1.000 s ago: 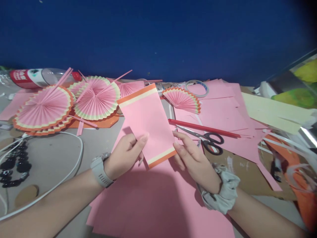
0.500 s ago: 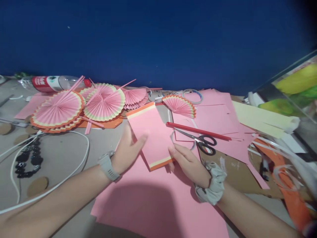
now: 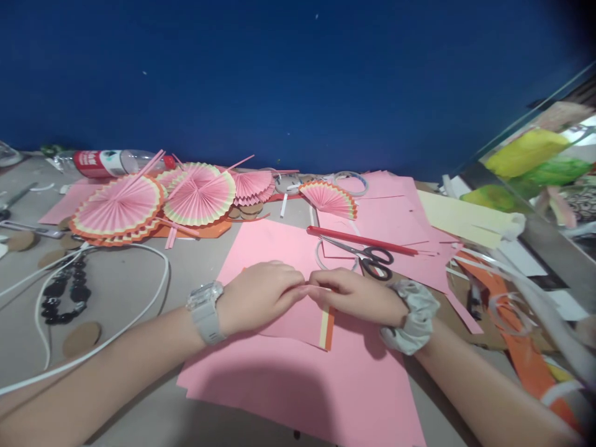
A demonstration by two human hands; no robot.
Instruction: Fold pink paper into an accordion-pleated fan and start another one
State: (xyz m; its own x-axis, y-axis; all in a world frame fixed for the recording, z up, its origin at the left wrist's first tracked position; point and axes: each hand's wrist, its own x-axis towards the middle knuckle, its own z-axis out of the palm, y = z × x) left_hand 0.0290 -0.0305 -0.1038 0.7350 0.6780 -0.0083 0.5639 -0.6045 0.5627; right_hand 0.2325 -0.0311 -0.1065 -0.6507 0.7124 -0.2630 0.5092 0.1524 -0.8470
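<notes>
A pink sheet of paper (image 3: pixel 298 324) with a yellow and orange strip along its right end lies turned sideways over a larger pink sheet (image 3: pixel 367 385). My left hand (image 3: pixel 263 295), with a grey watch at its wrist, is closed on its far edge, thumb and fingers together. From the other side my right hand (image 3: pixel 356 297), with a pale scrunchie at the wrist, pinches the same edge, the fingertips of both hands meeting. My hands cover much of that edge. Just beyond the right hand are black-handled scissors (image 3: pixel 378 262) and a red pencil-like stick (image 3: pixel 363 240).
Pleated pink paper fans (image 3: pixel 116 208) lie at the back left, before a plastic bottle (image 3: pixel 100 162). A smaller fan (image 3: pixel 328 200) and a tape roll (image 3: pixel 351 182) are further right. A white cable (image 3: pixel 165 273) loops around a black bead string (image 3: pixel 65 298). Yellow paper (image 3: pixel 465 217) lies right.
The striped paper has been turned and lowered onto the larger pink sheet. Both hands have come together at its far edge, the right one having left the lower corner.
</notes>
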